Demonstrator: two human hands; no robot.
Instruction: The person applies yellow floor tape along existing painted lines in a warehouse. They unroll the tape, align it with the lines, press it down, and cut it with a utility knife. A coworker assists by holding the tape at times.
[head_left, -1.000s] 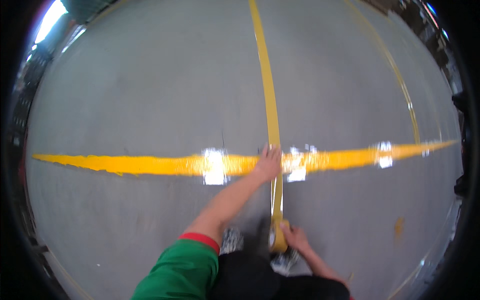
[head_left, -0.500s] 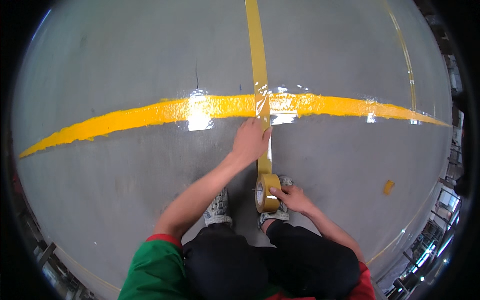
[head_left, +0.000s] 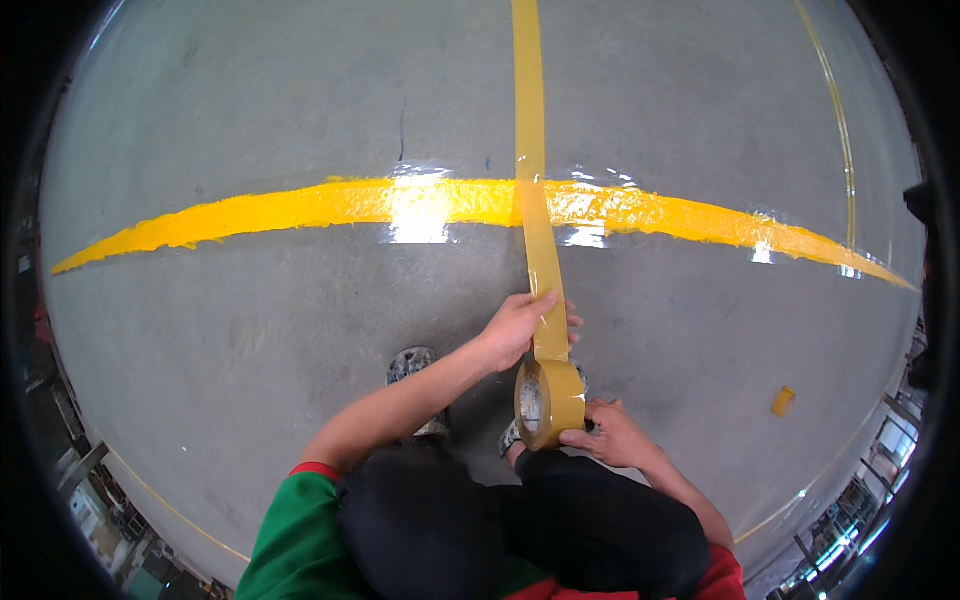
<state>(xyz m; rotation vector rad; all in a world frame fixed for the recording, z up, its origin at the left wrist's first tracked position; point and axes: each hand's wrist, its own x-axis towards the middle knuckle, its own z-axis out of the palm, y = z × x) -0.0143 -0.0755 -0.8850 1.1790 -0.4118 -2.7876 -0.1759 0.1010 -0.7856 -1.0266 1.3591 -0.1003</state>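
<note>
My left hand (head_left: 512,328), drawn back from the glossy yellow painted stripe (head_left: 280,207), now pinches the tan plastic tape strip (head_left: 537,215), thumb on top; my right hand (head_left: 618,438) grips the wide tan tape roll (head_left: 566,405) (this stretch seems loose, not stuck down).
</note>
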